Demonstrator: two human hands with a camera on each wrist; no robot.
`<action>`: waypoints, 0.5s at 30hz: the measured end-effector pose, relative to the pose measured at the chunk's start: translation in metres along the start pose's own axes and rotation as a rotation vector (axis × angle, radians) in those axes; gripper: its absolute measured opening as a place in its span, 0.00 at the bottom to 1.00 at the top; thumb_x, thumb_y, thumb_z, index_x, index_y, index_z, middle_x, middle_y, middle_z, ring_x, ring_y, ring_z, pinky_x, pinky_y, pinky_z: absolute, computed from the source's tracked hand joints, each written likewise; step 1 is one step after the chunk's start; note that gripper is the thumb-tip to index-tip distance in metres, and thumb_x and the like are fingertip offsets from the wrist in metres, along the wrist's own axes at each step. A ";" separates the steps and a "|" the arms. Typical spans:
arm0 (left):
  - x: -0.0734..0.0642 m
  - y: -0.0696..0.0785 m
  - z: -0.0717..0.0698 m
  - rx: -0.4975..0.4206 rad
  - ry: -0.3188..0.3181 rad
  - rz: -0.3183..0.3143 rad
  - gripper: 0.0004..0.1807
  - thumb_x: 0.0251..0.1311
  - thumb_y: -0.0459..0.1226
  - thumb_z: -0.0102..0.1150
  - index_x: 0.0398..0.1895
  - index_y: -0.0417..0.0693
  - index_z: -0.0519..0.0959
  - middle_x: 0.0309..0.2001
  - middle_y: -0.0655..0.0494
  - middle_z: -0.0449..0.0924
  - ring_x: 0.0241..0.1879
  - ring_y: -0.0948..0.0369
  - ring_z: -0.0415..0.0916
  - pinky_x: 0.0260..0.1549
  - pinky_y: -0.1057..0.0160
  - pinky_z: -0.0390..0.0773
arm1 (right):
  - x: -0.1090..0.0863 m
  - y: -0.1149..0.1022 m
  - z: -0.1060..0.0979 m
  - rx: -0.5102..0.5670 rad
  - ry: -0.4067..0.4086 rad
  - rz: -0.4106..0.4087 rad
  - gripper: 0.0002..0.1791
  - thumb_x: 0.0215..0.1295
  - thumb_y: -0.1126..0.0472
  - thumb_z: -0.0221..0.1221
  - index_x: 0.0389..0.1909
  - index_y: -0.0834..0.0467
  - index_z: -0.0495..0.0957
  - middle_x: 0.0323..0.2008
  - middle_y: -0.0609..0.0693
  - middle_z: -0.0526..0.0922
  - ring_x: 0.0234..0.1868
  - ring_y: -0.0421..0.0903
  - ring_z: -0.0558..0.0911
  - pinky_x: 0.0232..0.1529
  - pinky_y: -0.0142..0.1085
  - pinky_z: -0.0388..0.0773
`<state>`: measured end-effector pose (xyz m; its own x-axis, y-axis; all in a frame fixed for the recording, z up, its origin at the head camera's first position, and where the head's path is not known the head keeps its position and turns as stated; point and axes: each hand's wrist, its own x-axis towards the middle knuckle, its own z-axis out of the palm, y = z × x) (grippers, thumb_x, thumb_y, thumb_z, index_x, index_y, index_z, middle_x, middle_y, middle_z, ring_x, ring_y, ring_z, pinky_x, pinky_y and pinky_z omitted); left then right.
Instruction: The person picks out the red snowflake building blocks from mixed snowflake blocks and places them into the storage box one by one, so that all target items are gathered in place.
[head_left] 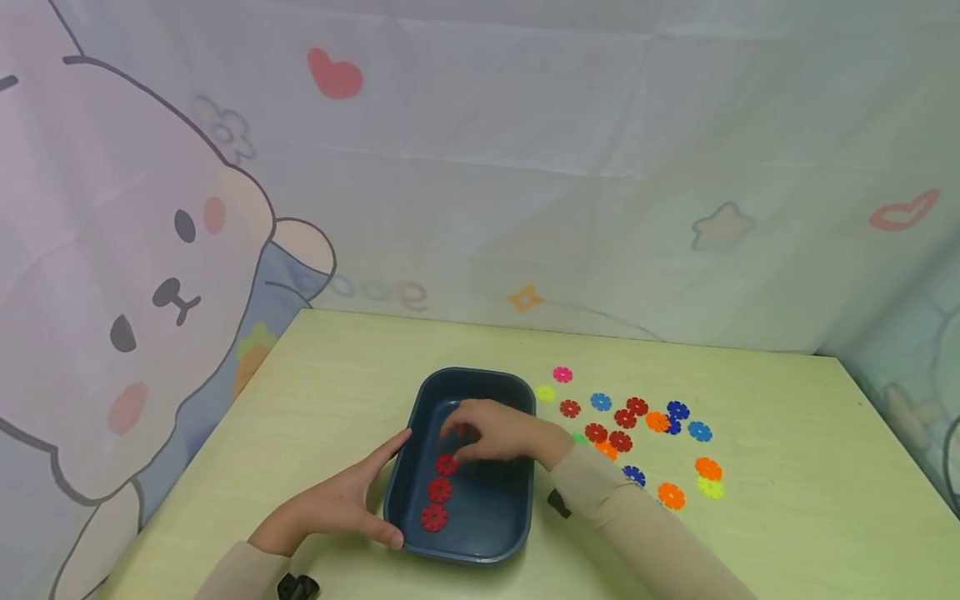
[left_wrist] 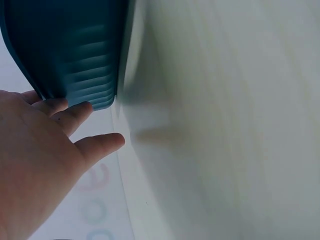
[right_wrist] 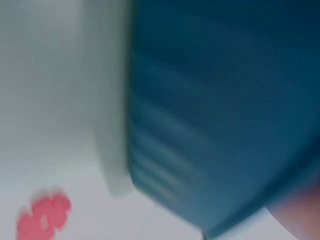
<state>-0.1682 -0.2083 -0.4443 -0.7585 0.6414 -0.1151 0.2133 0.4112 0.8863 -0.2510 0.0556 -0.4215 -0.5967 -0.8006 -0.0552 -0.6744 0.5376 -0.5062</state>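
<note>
A dark blue rectangular tray (head_left: 487, 533) sits on the table, with several red notched discs (head_left: 439, 490) in a row along its left side. My left hand (head_left: 337, 504) rests against the tray's left wall, thumb near the front corner and fingers spread; the left wrist view shows fingertips (left_wrist: 82, 109) touching the ribbed side. Reaching over the right rim, my right hand (head_left: 498, 429) hovers inside the tray. Its fingers are bent with a gap to the thumb, close to the farthest red disc, and nothing shows between them. In the blurred right wrist view, the tray wall covers most of that hand.
Right of the tray, loose discs lie scattered: dark red (head_left: 620, 441), orange (head_left: 671, 496), dark blue (head_left: 633, 476), light blue (head_left: 701, 431), yellow (head_left: 710, 487) and pink (head_left: 562, 375). Some overlap. The right forearm (head_left: 637, 517) passes over part of them. A printed curtain (head_left: 480, 167) hangs behind the table.
</note>
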 end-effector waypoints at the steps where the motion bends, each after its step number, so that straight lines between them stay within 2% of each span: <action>1: 0.000 -0.001 0.000 0.001 0.000 0.006 0.68 0.43 0.46 0.78 0.78 0.49 0.36 0.77 0.43 0.35 0.74 0.42 0.36 0.64 0.32 0.47 | -0.005 -0.001 -0.006 0.003 0.014 -0.006 0.19 0.60 0.57 0.66 0.52 0.55 0.80 0.40 0.50 0.78 0.39 0.42 0.74 0.43 0.31 0.73; 4: -0.001 -0.001 0.000 -0.001 -0.001 0.024 0.68 0.43 0.45 0.77 0.78 0.48 0.36 0.77 0.42 0.35 0.74 0.41 0.36 0.64 0.32 0.47 | -0.020 0.001 -0.021 0.031 0.066 -0.025 0.19 0.61 0.57 0.65 0.53 0.57 0.79 0.41 0.53 0.78 0.41 0.45 0.75 0.44 0.33 0.74; 8: -0.001 -0.001 0.000 -0.004 -0.006 0.045 0.67 0.44 0.45 0.77 0.78 0.47 0.35 0.77 0.41 0.35 0.74 0.39 0.36 0.63 0.31 0.47 | -0.045 0.009 -0.038 0.094 0.140 -0.015 0.19 0.62 0.57 0.65 0.53 0.57 0.78 0.40 0.49 0.77 0.42 0.48 0.76 0.44 0.36 0.75; 13: -0.001 0.001 0.000 0.007 -0.005 0.006 0.67 0.44 0.46 0.77 0.78 0.51 0.36 0.77 0.44 0.35 0.74 0.43 0.35 0.64 0.33 0.48 | -0.080 0.019 -0.050 0.127 0.205 0.057 0.20 0.62 0.55 0.65 0.54 0.56 0.78 0.40 0.44 0.76 0.43 0.47 0.75 0.44 0.40 0.76; 15: 0.000 0.002 0.001 0.010 -0.005 -0.005 0.67 0.44 0.46 0.77 0.78 0.52 0.36 0.77 0.45 0.35 0.74 0.44 0.36 0.64 0.34 0.48 | -0.094 0.024 -0.051 0.117 0.219 0.078 0.20 0.62 0.55 0.65 0.54 0.56 0.77 0.40 0.43 0.76 0.42 0.44 0.74 0.43 0.38 0.76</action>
<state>-0.1674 -0.2071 -0.4432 -0.7566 0.6425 -0.1214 0.2156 0.4204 0.8814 -0.2337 0.1575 -0.3843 -0.7334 -0.6747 0.0831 -0.5754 0.5511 -0.6044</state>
